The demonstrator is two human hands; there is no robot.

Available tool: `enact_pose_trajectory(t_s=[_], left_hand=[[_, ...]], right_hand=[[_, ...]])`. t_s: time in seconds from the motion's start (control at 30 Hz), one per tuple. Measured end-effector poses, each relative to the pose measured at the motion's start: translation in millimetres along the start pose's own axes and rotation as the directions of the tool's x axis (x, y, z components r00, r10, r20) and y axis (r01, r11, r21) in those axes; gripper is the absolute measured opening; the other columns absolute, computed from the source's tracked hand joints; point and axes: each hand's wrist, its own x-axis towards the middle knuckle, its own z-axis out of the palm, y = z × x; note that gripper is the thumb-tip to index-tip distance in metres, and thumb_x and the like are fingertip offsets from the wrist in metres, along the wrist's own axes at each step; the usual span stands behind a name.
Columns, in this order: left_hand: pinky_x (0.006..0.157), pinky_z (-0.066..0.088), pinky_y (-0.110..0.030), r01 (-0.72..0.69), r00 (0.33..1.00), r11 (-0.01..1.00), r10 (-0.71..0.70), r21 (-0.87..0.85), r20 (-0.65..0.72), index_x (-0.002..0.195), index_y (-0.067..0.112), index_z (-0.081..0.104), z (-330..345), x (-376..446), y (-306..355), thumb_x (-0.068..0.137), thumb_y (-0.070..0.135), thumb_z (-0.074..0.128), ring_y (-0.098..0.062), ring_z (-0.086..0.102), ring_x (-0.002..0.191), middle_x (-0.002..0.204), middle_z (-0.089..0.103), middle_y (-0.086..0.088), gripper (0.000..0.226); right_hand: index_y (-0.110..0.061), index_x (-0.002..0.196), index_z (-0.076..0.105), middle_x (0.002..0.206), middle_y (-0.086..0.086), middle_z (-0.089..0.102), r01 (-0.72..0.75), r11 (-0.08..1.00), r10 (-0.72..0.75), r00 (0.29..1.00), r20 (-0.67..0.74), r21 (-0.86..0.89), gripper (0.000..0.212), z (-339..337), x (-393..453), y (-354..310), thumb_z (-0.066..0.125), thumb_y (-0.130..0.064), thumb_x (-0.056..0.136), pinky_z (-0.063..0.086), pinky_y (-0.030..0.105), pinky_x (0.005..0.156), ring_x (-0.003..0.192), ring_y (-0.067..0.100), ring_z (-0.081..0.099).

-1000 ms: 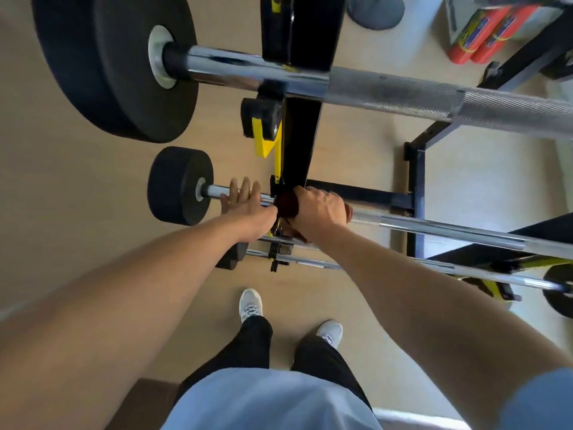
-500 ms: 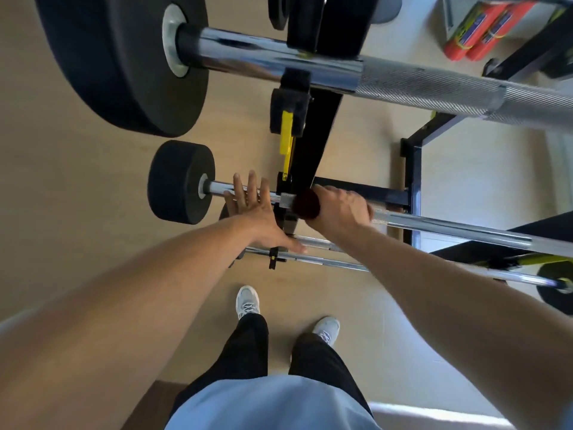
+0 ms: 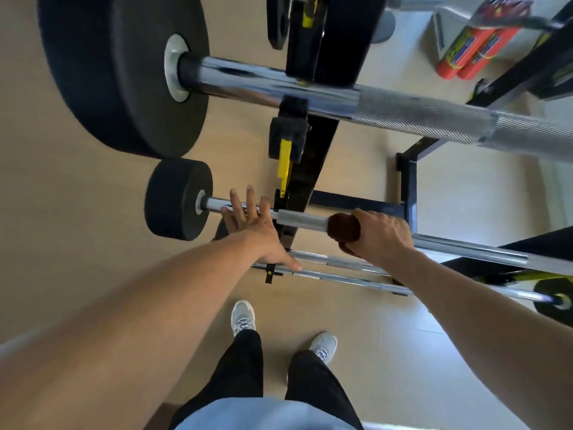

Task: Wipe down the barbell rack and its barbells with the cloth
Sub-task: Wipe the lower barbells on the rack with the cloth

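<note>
**Cloth clamped round the second barbell, left hand flat on the bar**

The right hand (image 3: 383,235) gripped a dark brown cloth (image 3: 343,229), its fingers curled tight so that the cloth wrapped the shaft of the second barbell (image 3: 465,248). That bar lay across the black barbell rack (image 3: 313,169), one tier below the top. The cloth sat just to the right of the rack's left upright, on the bar's knurled stretch.

The left hand (image 3: 251,225) rested open on the same bar, fingers straight and slightly spread, thumb pointing down toward the lower bars. It lay between the left upright and the small black weight plate (image 3: 176,198) at the bar's left end.

Above them, the top barbell (image 3: 403,111) crossed the rack with a large black plate (image 3: 124,66) at its left end. Two thinner bars (image 3: 341,271) sat on the lower tiers, beneath the hands. Red canisters (image 3: 474,45) lay on the floor beyond the rack's far right corner. The person's grey shoes (image 3: 243,318) stood on the tan floor (image 3: 62,212).
</note>
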Motion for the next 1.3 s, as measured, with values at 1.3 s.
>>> enact_pose_trajectory(t_s=[1.3], left_hand=[[0.114,-0.01,-0.07,0.097,0.995,0.991,-0.094,0.094,-0.038,0.155,0.014,-0.025,0.9,5.3,11.1,0.081,0.04,0.079,-0.053,-0.033,0.141,0.157,-0.039,-0.021,0.13]], right_hand=[[-0.029,0.111,0.057,0.084,-0.008,0.061,-0.045,0.999,0.044,0.998,0.051,0.014,0.043,-6.5,-4.6,3.7,0.069,-0.059,0.084,0.04,0.031,0.07,0.074,0.016,0.054]])
